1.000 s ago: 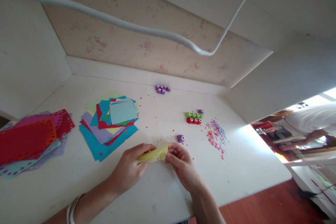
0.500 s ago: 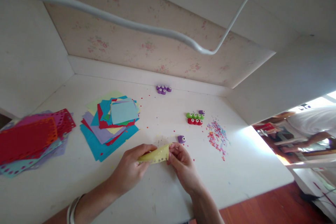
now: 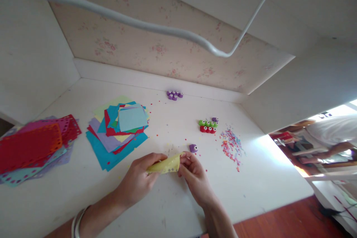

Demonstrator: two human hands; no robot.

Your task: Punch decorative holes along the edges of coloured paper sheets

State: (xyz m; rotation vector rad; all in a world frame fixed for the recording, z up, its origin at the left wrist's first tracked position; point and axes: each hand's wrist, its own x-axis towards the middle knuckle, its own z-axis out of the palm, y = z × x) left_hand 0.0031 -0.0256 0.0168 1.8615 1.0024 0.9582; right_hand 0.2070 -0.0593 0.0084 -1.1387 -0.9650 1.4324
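A yellow sheet of paper (image 3: 166,164) with punched holes along its near edge is held bent above the table. My left hand (image 3: 142,174) is closed on its left end, thumb below and fingers over the top. At the right end, my right hand (image 3: 193,173) pinches the sheet's edge between thumb and fingers. Just beyond my right fingertips sits a single purple craft punch (image 3: 193,148). Farther back to the right stand green craft punches (image 3: 208,123) in a row, with red craft punches (image 3: 208,129) in front and one purple punch behind.
Plain coloured paper (image 3: 132,118) is piled left of centre; hole-edged sheets (image 3: 30,148) overlap at the far left. Small paper bits (image 3: 231,143) lie heaped on the right. Several purple punches (image 3: 174,95) stand near the back wall. A white cable (image 3: 139,24) crosses overhead. Another person (image 3: 331,134) is at the right.
Almost nothing differs. Both hands keep their hold on the yellow paper, and the view has shifted very slightly.
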